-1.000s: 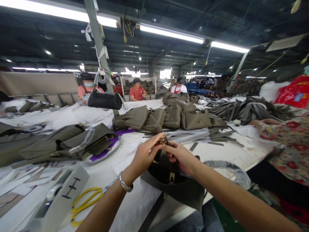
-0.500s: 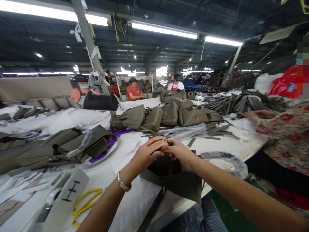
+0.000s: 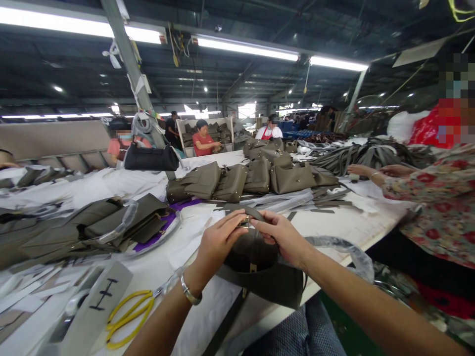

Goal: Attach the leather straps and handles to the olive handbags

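An olive-grey handbag (image 3: 267, 284) sits at the table's front edge, its mouth towards me and a small gold fitting inside. Above it my left hand (image 3: 218, 240) pinches a gold-coloured metal buckle (image 3: 244, 222). My right hand (image 3: 284, 235) is closed on a grey-green strap (image 3: 255, 212) that arches up by the buckle. The fingertips of both hands nearly meet there, and part of the strap is hidden behind them. A plastic-wrapped handle (image 3: 345, 243) curves out to the right of the bag.
Yellow-handled scissors (image 3: 129, 316) lie left of my left forearm, beside a marked white box (image 3: 98, 301). More olive bags (image 3: 232, 183) form a row across the table (image 3: 334, 225). A co-worker's hands (image 3: 374, 173) reach in from the right near piled straps (image 3: 374, 153).
The strap now arches up into sight between my hands, and the buckle shows more clearly. My hands have shifted slightly left in view. The co-worker's hands on the right have reached further in.
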Demonstrator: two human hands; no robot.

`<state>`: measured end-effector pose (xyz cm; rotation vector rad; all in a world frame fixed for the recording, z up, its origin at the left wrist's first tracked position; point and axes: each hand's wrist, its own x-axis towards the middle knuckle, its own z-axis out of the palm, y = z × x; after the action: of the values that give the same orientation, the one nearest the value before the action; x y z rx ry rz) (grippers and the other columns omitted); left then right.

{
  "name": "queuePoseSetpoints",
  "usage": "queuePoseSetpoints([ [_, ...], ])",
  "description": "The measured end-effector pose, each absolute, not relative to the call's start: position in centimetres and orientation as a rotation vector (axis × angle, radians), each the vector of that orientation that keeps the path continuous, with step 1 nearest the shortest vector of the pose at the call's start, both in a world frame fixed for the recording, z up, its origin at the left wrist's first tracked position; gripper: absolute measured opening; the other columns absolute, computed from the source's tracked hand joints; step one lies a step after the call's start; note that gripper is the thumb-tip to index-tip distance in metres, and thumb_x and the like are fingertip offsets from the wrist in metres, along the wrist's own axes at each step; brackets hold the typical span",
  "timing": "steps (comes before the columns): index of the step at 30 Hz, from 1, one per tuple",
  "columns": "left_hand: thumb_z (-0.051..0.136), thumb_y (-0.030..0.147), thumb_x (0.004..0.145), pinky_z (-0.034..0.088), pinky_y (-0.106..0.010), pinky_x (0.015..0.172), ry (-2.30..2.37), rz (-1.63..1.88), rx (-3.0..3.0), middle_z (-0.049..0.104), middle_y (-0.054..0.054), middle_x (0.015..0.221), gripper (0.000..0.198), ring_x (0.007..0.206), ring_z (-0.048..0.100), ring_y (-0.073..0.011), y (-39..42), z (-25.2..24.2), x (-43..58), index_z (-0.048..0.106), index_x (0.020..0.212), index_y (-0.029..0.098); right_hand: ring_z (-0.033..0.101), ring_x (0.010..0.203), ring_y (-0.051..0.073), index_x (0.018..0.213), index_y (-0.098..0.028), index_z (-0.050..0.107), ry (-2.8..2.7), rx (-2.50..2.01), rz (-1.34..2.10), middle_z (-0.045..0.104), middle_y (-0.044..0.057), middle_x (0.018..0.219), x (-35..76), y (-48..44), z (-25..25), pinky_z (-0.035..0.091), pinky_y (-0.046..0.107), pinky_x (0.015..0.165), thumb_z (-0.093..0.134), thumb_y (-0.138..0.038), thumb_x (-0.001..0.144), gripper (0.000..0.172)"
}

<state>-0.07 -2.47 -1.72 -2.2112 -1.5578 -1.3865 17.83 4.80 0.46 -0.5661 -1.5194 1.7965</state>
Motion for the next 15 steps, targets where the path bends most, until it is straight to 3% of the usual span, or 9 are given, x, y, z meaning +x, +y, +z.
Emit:
queuePoseSetpoints([
  [4,0.064,0.025,0.090,0.045,-0.034,0.106,-1.709,-1.557,-2.056,0.067,-0.005,0.123,0.025,0.116,0.061,-0.0199,-2.8,-1.8,-0.1,0.071,0.114,0.023,0.028,0.050,0.008,0.083,-0.016,0.063,-1.564,-0.544,1.705,0.038,-0.006,0.056,18.5,4.5,0.3,0.019,0.023,0.046,0.060,-0.049,0.090,0.034],
  [6,0.066,0.025,0.088,0.046,-0.034,0.104,-1.787,-1.727,-1.958,0.069,-0.005,0.117,0.024,0.113,0.061,-0.0203,-2.7,-1.9,-0.3,0.073,0.111,0.023,0.029,0.050,0.007,0.080,-0.017,0.061,-1.594,-0.554,1.641,0.043,-0.005,0.059,18.9,4.3,0.0,0.018,0.023,0.046,0.058,-0.049,0.092,0.034],
  [11,0.063,0.035,0.090,0.051,-0.033,0.095,-1.713,-2.712,-1.534,0.069,-0.008,0.117,0.032,0.100,0.067,-0.0173,-1.3,-2.7,-0.5,0.070,0.117,0.019,0.031,0.049,0.006,0.081,-0.018,0.059,-1.658,-0.591,1.667,0.047,-0.003,0.065,19.7,3.6,-1.0,0.017,0.023,0.044,0.059,-0.046,0.092,0.031],
  [15,0.072,0.038,0.083,0.053,-0.025,0.087,-1.401,-3.334,-1.240,0.073,-0.006,0.101,0.036,0.088,0.069,-0.0122,-0.5,-2.8,-0.3,0.071,0.110,0.014,0.032,0.048,0.005,0.077,-0.017,0.057,-1.735,-0.662,1.679,0.047,-0.003,0.065,19.8,3.3,-1.3,0.017,0.022,0.043,0.057,-0.049,0.092,0.036],
])
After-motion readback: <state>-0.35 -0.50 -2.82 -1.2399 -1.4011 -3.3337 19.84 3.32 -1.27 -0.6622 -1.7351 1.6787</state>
